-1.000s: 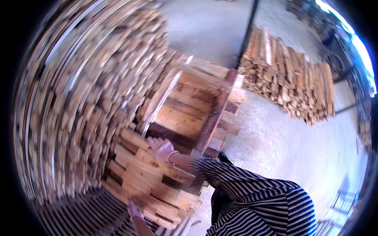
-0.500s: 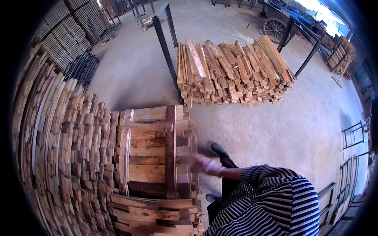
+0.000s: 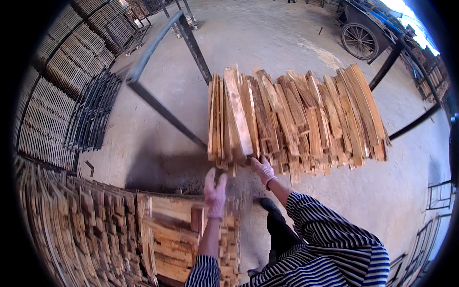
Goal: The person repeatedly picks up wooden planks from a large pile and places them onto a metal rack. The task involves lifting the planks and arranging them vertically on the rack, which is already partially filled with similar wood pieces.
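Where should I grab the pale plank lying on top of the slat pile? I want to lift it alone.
Take the pale plank at its near end, which juts past the pile beside the right hand. Come from the near side, fingers under, thumb on top: its flat face probably suits that.

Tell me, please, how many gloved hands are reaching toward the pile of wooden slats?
2. The left hand hovers open just below the near left end of the slat pile; the right hand touches the slat ends slightly further right. No other hands show.
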Demonstrator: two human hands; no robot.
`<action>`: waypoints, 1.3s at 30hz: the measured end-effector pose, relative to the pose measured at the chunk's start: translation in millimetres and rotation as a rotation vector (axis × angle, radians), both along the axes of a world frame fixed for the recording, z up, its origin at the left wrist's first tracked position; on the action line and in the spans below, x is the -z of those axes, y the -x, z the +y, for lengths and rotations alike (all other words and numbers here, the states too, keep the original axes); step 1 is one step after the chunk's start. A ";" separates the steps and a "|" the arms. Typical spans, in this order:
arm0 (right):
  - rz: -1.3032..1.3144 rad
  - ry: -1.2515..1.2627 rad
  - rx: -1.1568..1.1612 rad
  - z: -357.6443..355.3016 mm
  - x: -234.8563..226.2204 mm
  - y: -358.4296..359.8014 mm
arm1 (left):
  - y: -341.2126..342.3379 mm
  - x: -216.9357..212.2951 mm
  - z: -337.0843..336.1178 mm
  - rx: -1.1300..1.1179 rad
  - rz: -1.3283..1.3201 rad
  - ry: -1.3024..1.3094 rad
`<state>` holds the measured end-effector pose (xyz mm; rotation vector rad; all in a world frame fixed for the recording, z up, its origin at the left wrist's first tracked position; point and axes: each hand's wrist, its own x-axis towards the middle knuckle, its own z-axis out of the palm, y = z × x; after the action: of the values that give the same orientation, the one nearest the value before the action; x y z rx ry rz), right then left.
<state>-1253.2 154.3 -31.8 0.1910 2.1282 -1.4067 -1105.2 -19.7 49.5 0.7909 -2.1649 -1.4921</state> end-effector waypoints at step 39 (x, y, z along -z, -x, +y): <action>0.103 0.478 -0.830 121.1 -111.5 -52.7 | 62.1 -30.2 34.1 -0.335 0.050 -1.022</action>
<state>-1200.6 275.4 79.7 -0.8607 1.5580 -1.3360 -1167.3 14.4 79.7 1.3004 -1.0274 -2.3445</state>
